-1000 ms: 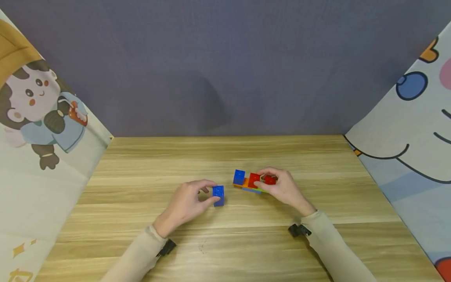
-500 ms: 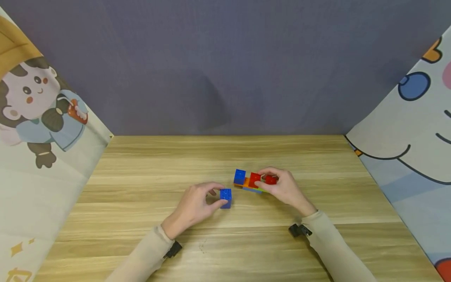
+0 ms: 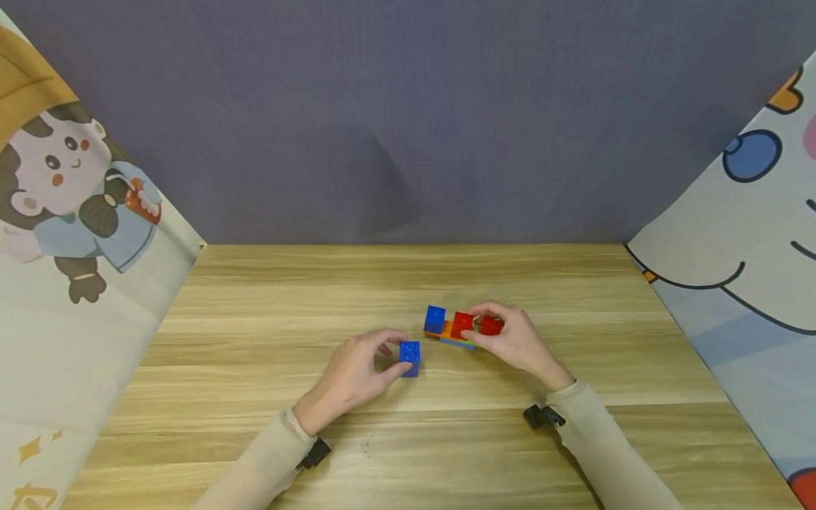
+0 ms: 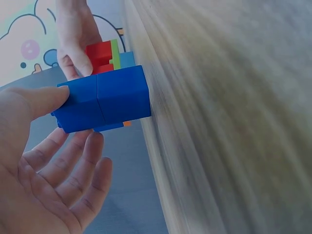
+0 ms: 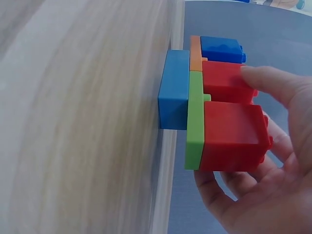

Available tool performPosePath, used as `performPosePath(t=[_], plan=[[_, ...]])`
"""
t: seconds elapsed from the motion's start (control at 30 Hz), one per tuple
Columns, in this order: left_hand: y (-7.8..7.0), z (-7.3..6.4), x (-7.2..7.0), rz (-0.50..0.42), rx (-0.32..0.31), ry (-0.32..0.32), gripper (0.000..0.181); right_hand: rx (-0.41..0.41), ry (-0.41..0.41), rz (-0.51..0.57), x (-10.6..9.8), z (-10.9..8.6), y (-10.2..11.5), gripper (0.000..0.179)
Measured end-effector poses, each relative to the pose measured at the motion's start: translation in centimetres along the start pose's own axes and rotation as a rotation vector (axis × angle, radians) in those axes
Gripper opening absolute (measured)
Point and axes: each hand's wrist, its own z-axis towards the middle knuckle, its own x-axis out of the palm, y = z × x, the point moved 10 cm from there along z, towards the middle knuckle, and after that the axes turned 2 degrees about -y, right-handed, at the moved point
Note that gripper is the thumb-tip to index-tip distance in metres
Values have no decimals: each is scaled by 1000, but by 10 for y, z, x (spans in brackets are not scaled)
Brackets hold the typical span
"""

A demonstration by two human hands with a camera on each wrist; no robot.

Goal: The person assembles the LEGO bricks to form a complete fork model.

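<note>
In the head view my left hand pinches a stack of two blue toy bricks between thumb and fingers, near its top. The stack is upright, its lower end at or very near the tabletop; its seam shows in the left wrist view. To its right, my right hand holds a built brick piece by its middle red brick. That piece has a light blue brick underneath, with an orange plate and a green plate over it. A blue brick and another red brick top its ends.
The wood-grain tabletop meets a dark grey wall panel at the back. Printed cartoon panels stand at the left and right. Each wrist wears a black camera.
My left hand has moved a little to the right with the blue brick stack, nearer the built piece, and has slowed. My right hand and its piece have stayed nearly still.
</note>
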Motion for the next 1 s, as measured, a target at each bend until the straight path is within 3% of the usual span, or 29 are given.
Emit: performPosePath(t=[0.53, 1.0], plan=[[7, 0, -9, -9, 22, -37, 40, -35, 0, -9, 9, 11, 6, 35], [8, 0, -11, -38, 9, -25, 50, -35, -15, -33, 7, 10, 14, 36]])
